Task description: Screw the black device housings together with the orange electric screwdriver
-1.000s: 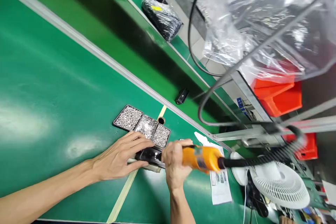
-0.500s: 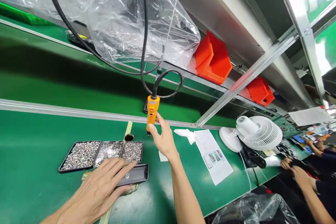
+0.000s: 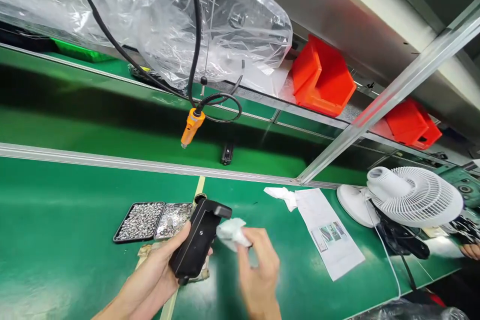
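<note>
Item: one black housing [image 3: 195,247], raised above the green table [image 3: 56,190] to the left of the printed sheet [image 3: 335,252], tilted, its hollow face turned up and a small shiny spot midway along it. Held by my left hand [image 3: 159,275]: thumb along the near edge, fingers curled underneath, one fingertip showing at the far side. Item: one white wipe [image 3: 229,232], between the housing and the sheet, pinched between the thumb and fingers of my right hand [image 3: 258,267]; that hand is blurred, so I cannot say whether wipe and housing touch. Item: one crumpled white scrap [image 3: 282,195], at the sheet's upper left corner. Item: two parts trays [image 3: 134,242], well left of the sheet, filled with small metal pieces. Item: one orange driver [image 3: 192,126], hanging from a black cable, beyond the sheet and to its left. Item: one white fan [image 3: 423,195], right of the sheet. Item: two red bins [image 3: 323,80], on the shelf above and beyond the sheet.
</note>
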